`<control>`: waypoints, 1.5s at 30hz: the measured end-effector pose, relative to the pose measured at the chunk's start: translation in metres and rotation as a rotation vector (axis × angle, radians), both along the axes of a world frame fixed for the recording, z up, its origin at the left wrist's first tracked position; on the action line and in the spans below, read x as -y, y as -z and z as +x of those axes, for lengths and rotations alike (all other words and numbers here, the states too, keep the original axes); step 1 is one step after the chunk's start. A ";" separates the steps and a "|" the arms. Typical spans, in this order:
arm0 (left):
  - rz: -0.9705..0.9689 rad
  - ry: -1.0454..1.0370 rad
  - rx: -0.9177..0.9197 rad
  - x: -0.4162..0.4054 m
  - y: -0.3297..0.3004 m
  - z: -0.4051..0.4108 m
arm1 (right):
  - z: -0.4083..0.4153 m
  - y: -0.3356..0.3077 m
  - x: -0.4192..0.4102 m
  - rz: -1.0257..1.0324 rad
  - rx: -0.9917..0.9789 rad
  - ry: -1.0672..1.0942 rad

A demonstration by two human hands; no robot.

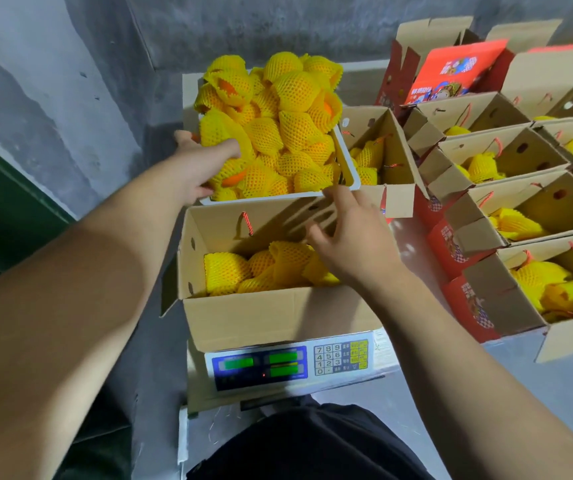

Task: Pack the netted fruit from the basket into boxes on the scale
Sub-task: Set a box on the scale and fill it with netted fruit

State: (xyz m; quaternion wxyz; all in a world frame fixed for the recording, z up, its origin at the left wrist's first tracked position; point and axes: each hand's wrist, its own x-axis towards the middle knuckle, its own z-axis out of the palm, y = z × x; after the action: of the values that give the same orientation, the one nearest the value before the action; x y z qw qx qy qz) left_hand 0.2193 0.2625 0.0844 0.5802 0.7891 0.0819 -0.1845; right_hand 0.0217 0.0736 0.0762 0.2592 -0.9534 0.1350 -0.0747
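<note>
Netted fruit (pixel 271 133): heaped in basket (pixel 347 161) just beyond box (pixel 243 313); left hand (pixel 205 164) curled on one, right hand (pixel 354 237) spread, empty, over box.

left hand (pixel 198 164) fingertips buried among netted fruit (pixel 271 133), scale (pixel 288 365) readout illegible

I see a rough grey concrete wall (pixel 278 26) across the top, mottled and patchy, meeting a second grey wall (pixel 36 81) on the left at a corner. Low on the left sits a dark green panel (pixel 4 202), its edge running diagonally. The floor (pixel 153 341) under it all is grey concrete, dim on the left and paler on the right, where light falls brightest. Soft shadows lie beneath the goods; the light seems to come from above.
</note>
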 end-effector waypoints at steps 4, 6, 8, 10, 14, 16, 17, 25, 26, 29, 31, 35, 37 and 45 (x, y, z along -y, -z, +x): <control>-0.274 0.021 0.025 -0.003 -0.021 -0.050 | -0.010 -0.021 -0.019 0.220 0.195 -0.066; -0.416 0.059 -0.001 -0.010 -0.045 -0.080 | -0.020 -0.036 -0.034 0.323 0.243 -0.185; -0.495 0.156 -0.060 -0.025 -0.065 -0.114 | -0.030 -0.050 -0.049 0.358 0.298 -0.326; -0.565 0.254 -0.074 -0.045 -0.074 -0.148 | -0.040 -0.061 -0.061 0.417 0.373 -0.422; -0.698 0.458 -0.106 -0.064 -0.091 -0.195 | -0.061 -0.071 -0.078 0.709 0.317 -0.490; -0.576 0.253 -0.033 -0.067 -0.093 -0.210 | -0.072 -0.070 -0.080 0.813 0.262 -0.498; -0.571 0.231 -0.033 -0.067 -0.090 -0.221 | -0.076 -0.069 -0.080 0.836 0.257 -0.486; -0.275 0.091 0.403 -0.081 -0.040 -0.270 | -0.099 -0.055 -0.101 0.811 0.307 -0.367; -0.287 0.069 0.478 -0.082 -0.036 -0.272 | -0.101 -0.055 -0.106 0.881 0.282 -0.384; -0.322 -0.019 0.691 -0.090 -0.024 -0.280 | -0.103 -0.054 -0.114 1.117 0.232 -0.362; -0.282 -0.095 0.777 -0.095 -0.024 -0.282 | -0.105 -0.054 -0.116 1.113 0.240 -0.318; -0.095 -0.131 0.879 -0.105 -0.023 -0.288 | -0.112 -0.048 -0.126 1.022 0.239 -0.284; -0.023 -0.127 0.907 -0.106 -0.021 -0.292 | -0.115 -0.045 -0.132 0.946 0.255 -0.269; -0.130 0.002 0.834 -0.089 -0.012 -0.296 | -0.117 -0.025 -0.145 0.832 0.334 -0.179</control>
State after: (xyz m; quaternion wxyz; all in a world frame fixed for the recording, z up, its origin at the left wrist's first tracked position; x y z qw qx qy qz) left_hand -0.0772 0.3512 0.0960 0.6121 0.7579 -0.1728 0.1453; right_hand -0.0954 0.2182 0.1011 0.6437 -0.7510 0.0270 -0.1444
